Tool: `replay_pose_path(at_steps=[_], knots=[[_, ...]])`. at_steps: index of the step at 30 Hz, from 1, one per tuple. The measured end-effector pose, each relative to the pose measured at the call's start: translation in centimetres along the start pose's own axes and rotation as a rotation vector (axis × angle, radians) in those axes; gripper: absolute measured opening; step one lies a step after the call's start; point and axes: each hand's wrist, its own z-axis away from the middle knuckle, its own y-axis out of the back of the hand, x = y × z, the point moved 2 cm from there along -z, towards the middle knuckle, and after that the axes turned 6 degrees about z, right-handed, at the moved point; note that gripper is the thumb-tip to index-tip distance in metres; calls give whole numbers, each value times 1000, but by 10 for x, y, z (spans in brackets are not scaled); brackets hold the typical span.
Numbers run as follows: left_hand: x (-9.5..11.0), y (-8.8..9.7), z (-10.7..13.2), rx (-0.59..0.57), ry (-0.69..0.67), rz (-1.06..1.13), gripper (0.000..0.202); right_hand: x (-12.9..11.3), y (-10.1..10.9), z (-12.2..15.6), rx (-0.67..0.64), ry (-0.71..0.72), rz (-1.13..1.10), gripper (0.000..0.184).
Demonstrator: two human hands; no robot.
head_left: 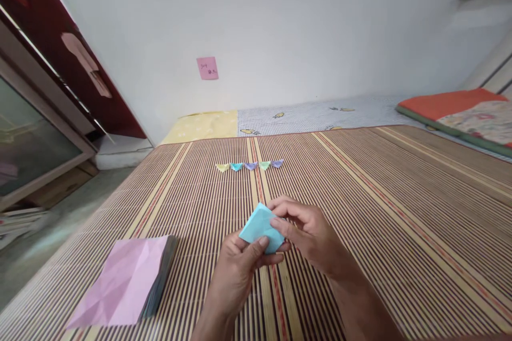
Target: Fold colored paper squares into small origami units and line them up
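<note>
A folded piece of light blue origami paper (258, 226) is held up over the mat, roughly diamond-shaped with one corner pointing away from me. My left hand (244, 258) grips its lower left part, thumb on top and fingers beneath. At the right edge, my right hand (306, 226) pinches the paper between thumb and fingers; its fingertips are partly hidden behind the sheet. Beyond the hands, several small folded paper pieces (250, 166) in yellow, blue, purple and green lie in a row. To the left rests a stack of square paper (124, 277) with a creased pink sheet on top.
A striped bamboo mat (360, 213) covers the bed. Along the wall runs a patterned sheet (304, 117), with folded orange and floral bedding (452, 106) at the far right. A pink note (207, 68) is stuck to the wall. Floor shows past the bed's left edge.
</note>
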Motion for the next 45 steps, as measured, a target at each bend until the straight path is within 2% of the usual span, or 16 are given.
replay_pose_path(at_steps=[6,9,12,15,17,23,25,30,33,37,41,45], knots=[[0,1,1,61,13,22,25,1,-4,1,-14,11,-44,10],[1,2,2,124,3,157,19,-1,-3,1,-31,39,17,10],[2,2,3,165,26,295,15,-1,-4,0,-23,55,102,19],[6,1,4,172,27,353,33,1,-6,-1,1,57,169,21],[8,-1,4,166,0,379,37,1,-7,-1,7,71,182,20],[10,-6,5,83,-47,431,12,0,-4,0,-15,74,180,20],[8,-7,5,97,-45,403,11,-1,-5,0,-34,83,179,19],[0,-5,2,292,-92,302,24,-1,-7,0,-87,96,143,19],[-2,-5,0,339,-149,265,30,1,-3,-2,-29,85,96,17],[-3,-4,-1,340,-202,163,37,6,-2,-4,137,-52,-4,9],[-4,-2,-1,325,-230,43,34,11,-12,-5,98,-143,-48,20],[-5,1,-3,221,-60,13,26,15,-15,-5,156,-147,-49,24]])
